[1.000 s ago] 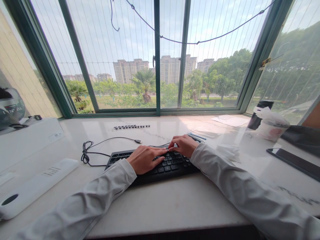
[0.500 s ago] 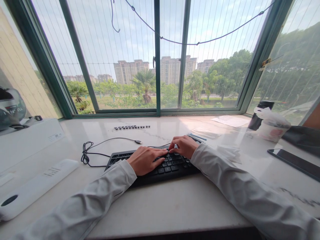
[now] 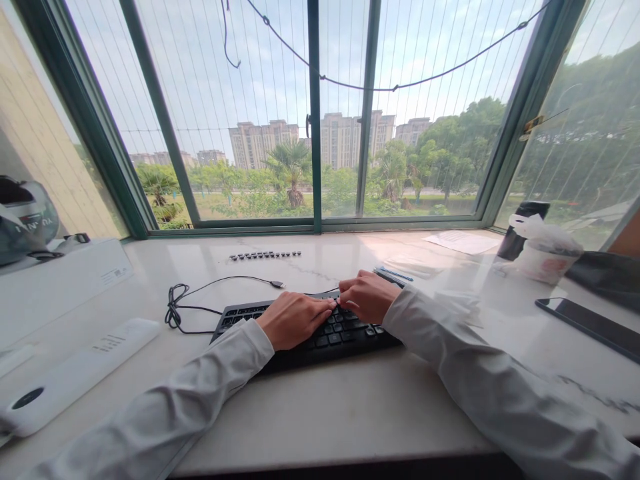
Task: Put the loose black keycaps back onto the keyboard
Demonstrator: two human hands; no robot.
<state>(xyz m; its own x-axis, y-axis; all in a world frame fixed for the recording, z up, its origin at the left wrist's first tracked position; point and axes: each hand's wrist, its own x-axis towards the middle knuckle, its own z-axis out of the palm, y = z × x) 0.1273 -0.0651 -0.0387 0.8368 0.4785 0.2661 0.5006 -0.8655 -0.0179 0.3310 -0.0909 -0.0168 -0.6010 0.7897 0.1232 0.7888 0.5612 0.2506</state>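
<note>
A black keyboard (image 3: 334,338) lies on the pale marble counter, partly hidden under both hands. My left hand (image 3: 296,319) rests over its middle, fingers drawn together and tips at the upper key rows. From the other side my right hand (image 3: 367,295) meets it with curled fingers, the fingertips of both nearly touching. Whatever lies between them is too small or hidden to make out. Beyond the keyboard, several loose black keycaps (image 3: 265,255) stand in a row on the counter.
Left of the keyboard lies its coiled cable (image 3: 175,305) with a USB plug (image 3: 277,285). Further left are a long white device (image 3: 75,373), a white box (image 3: 65,270) and a helmet (image 3: 27,217). At right are a phone (image 3: 590,330), a bagged cup (image 3: 547,257) and blue tools (image 3: 395,274).
My left fingers and thumb have drawn closer together. The right fingers have curled in more tightly at the same spot on the keyboard.
</note>
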